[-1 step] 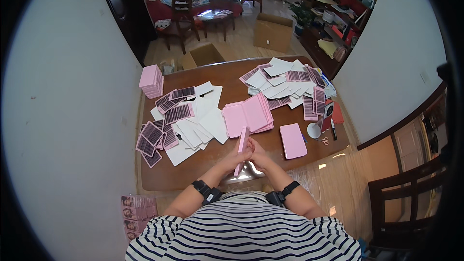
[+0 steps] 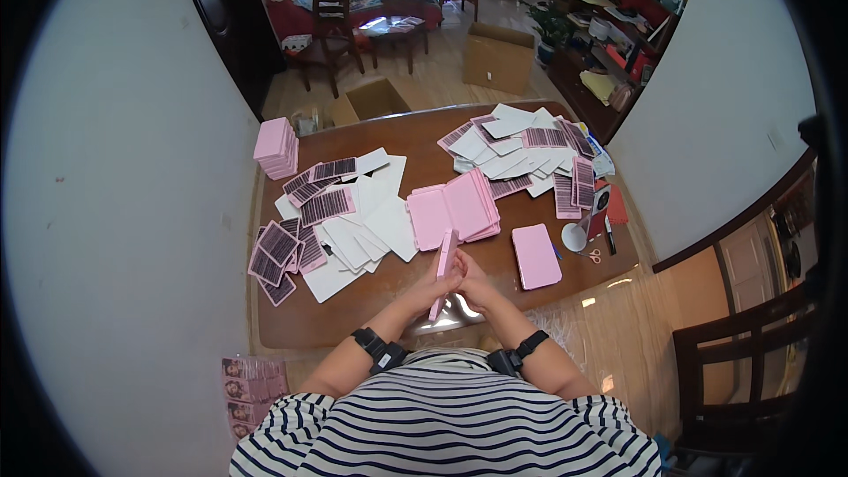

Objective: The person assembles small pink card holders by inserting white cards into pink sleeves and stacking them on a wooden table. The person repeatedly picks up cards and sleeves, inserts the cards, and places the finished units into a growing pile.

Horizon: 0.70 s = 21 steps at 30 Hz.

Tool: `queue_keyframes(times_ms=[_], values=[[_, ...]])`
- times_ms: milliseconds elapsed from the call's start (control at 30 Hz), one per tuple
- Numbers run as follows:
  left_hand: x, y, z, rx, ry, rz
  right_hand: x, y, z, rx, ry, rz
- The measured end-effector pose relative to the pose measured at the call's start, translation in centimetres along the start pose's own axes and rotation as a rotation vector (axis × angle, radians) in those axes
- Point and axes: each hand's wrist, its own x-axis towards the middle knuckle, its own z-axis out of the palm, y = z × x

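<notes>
A slim pink plastic case stands on its narrow edge between my hands, closed, just above the near part of the table. My left hand grips it from the left. On the other side my right hand has its fingers closed against the case; their tips are partly hidden. Right beyond it lie open pink cases, stacked and spread like books. Another closed pink case rests to the right of my hands. White sheets and pink cards with dark stripes are heaped to the left.
A stack of pink cases stands at the table's far left corner. More white and striped cards cover the far right. Scissors, a black pen and a white round stand are at the right edge. Cardboard boxes sit beyond.
</notes>
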Motion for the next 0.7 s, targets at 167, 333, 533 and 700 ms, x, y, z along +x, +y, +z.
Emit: queue_keyframes(times_ms=[167, 333, 533, 700], values=[[1.4, 3.1, -0.7, 0.349, 0.08, 0.014, 0.2, -0.4, 0.3, -0.249, 0.169, -0.046], [2.5, 4.3, -0.1, 1.2, 0.511, 0.124, -0.2, -1.2, 2.0, -0.399, 0.265, -0.009], [3.9, 2.7, -1.0, 0.368, 0.512, -0.016, 0.3, -1.5, 1.1, -0.313, 0.375, -0.099], [0.0, 1.2, -0.8, 0.7, 0.228, -0.152, 2.4, -0.1, -1.8, -0.238, 0.578, -0.036]])
